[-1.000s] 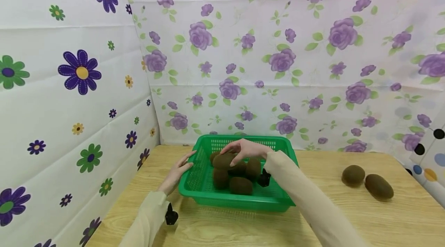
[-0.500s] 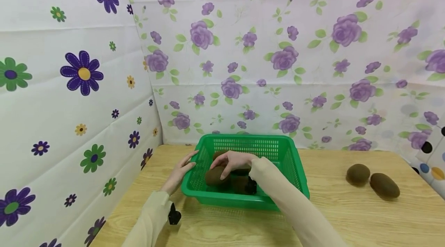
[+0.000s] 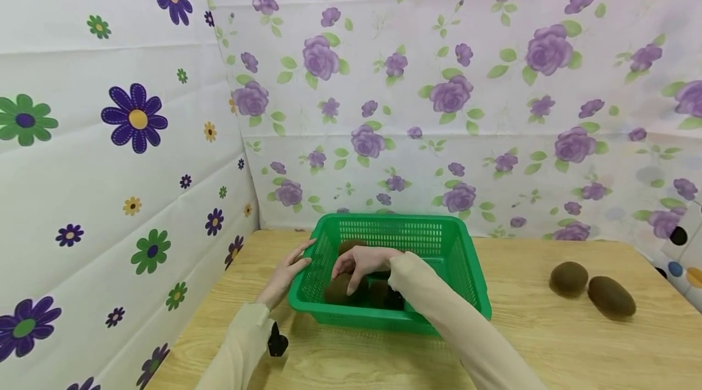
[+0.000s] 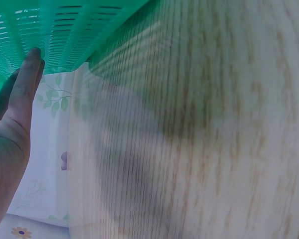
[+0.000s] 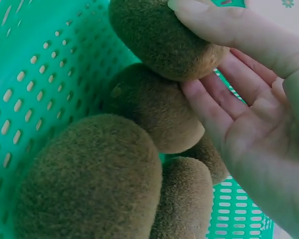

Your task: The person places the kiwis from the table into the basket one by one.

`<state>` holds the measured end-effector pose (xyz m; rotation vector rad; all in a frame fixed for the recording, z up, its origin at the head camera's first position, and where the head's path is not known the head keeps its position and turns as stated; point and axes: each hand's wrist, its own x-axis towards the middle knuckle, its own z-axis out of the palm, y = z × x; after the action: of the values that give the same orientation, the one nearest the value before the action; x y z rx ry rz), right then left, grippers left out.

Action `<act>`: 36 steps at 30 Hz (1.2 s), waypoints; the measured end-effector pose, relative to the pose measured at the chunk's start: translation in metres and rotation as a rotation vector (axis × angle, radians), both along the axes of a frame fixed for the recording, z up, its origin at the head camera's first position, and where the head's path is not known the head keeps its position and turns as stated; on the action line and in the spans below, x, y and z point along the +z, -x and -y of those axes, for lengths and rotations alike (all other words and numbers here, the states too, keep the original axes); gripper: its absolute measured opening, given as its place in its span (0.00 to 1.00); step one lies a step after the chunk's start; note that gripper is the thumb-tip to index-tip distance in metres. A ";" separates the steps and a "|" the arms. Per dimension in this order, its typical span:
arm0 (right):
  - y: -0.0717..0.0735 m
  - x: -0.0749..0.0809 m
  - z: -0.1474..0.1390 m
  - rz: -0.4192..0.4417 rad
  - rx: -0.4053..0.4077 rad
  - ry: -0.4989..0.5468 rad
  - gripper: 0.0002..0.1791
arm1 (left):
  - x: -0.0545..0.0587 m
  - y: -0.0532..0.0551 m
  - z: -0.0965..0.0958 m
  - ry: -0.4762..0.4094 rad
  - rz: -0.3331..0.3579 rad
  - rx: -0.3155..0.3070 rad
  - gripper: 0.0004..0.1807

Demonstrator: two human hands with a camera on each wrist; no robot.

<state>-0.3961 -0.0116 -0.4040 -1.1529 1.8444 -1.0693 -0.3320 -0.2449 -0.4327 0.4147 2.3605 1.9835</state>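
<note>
My left hand (image 3: 287,271) rests against the left side of the green plastic basket (image 3: 384,320). Its fingers lie straight along the outer wall in the left wrist view. Inside the basket, my right hand (image 3: 364,263) reaches down at the left part. In the right wrist view, its thumb and fingers hold a fuzzy brown kiwi (image 5: 164,42). That kiwi sits close over another kiwi (image 5: 157,109). A larger-looking kiwi (image 5: 89,184) and more kiwis lie beside them. From the head view, my right hand and sleeve hide part of the fruit.
Two kiwis lie on the wooden table to the right, a rounder kiwi (image 3: 568,278) and a longer kiwi (image 3: 611,297). Flower-patterned cloth walls (image 3: 395,152) stand behind and at left. Black wrist cameras show at both cuffs.
My right hand has carried a kiwi down and toward the near left corner of the basket, lowering it among the others. My left hand has stayed at the basket's side.
</note>
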 end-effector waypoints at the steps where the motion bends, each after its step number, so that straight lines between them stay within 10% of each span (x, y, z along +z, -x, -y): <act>1: 0.000 0.000 0.000 -0.002 0.007 -0.003 0.22 | 0.001 0.000 -0.001 -0.007 0.005 -0.006 0.26; 17: -0.003 0.003 0.000 -0.183 -0.041 -0.124 0.23 | -0.019 0.009 -0.001 0.009 -0.010 0.036 0.25; 31: -0.002 0.051 -0.033 -0.160 -0.180 0.079 0.21 | 0.006 -0.005 -0.003 -0.024 0.024 -0.027 0.26; 36: -0.010 0.069 -0.055 -0.101 -0.246 0.116 0.26 | -0.003 0.002 -0.001 -0.014 0.004 -0.019 0.26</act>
<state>-0.3859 0.0436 -0.3352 -1.0819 2.0668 -1.2915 -0.3335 -0.2438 -0.4359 0.4310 2.3332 1.9917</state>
